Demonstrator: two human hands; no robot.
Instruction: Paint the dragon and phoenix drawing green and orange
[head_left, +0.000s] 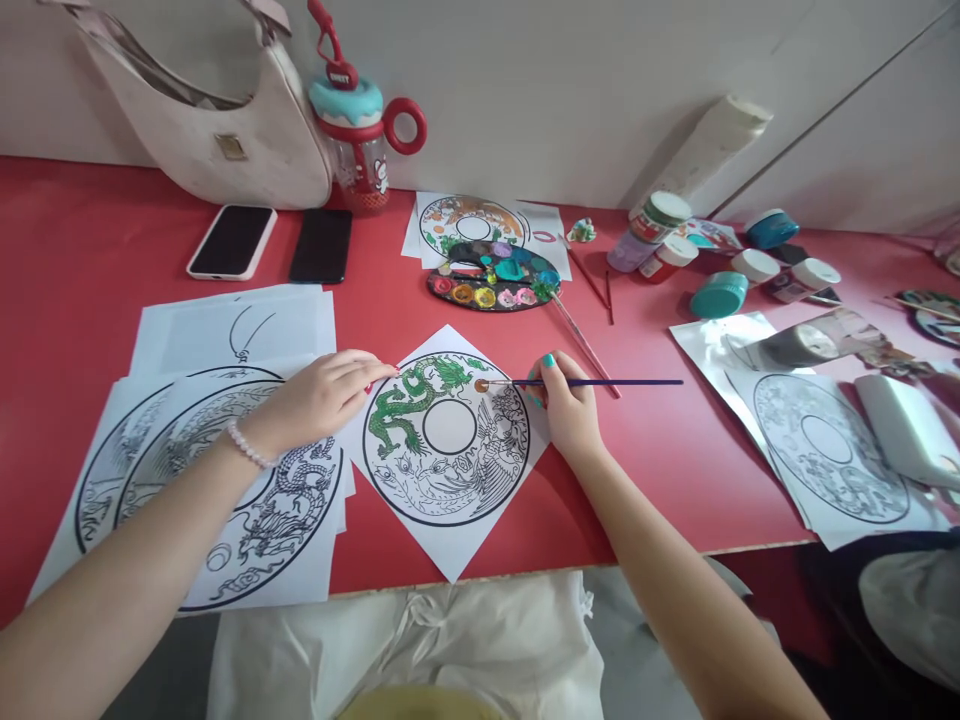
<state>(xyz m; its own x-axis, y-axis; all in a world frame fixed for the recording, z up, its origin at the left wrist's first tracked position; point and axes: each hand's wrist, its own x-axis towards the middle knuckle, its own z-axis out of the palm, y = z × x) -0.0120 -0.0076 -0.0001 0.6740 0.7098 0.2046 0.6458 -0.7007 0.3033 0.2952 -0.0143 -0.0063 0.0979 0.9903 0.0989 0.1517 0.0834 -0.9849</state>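
A square sheet with a printed ring of dragon and phoenix line art (452,550) lies cornerwise in front of me. Its upper-left dragon (390,405) is coloured green. My left hand (319,400) rests flat, fingers stretched, with its fingertips at the sheet's left edge and its wrist over a stack of larger printed sheets (300,585). Pinched in my right hand (568,408) is a thin dark-blue paintbrush (637,382), held almost level. The brush tip touches a small orange-brown ball (481,385) in the ring's upper right. The phoenix areas are uncoloured.
Behind the sheet sits a paint palette (469,298) with another brush (581,340) leaning on it. Paint jars (718,296) stand at the back right. Two phones (321,245), a lidded cup (360,160) and a handbag (202,150) are at back left. Another person's printed sheet (780,420) lies right.
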